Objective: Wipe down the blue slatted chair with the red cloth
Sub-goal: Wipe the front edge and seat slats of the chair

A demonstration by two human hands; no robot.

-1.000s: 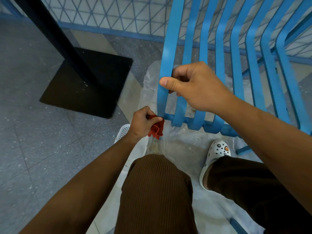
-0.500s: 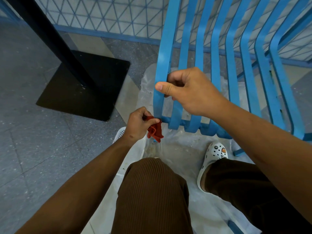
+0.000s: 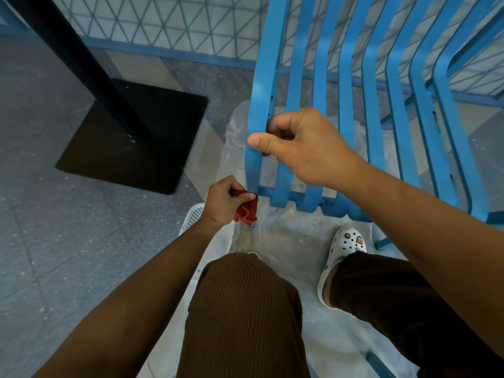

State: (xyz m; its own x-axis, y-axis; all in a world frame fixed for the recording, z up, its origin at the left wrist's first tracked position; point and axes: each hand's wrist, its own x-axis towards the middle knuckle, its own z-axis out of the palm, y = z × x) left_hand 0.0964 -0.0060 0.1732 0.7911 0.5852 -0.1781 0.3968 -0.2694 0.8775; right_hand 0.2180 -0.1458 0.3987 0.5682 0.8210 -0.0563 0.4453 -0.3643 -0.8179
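One blue slatted metal chair (image 3: 351, 110), eight slats running lengthwise away from the viewer, right hand (image 3: 305, 148) curled around the outermost slat, left hand (image 3: 225, 201) pinching one bunched red cloth (image 3: 246, 210) at its corner.

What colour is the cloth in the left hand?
Red cloth, clearest in the head view.

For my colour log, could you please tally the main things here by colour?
Blue: 1, the slatted chair
Red: 1, the cloth
Black: 1, the table base
White: 2, the clog and the basket
Total: 5

Blue chair (image 3: 351, 77), red cloth (image 3: 246, 210), brown ribbed trousers (image 3: 242, 317)
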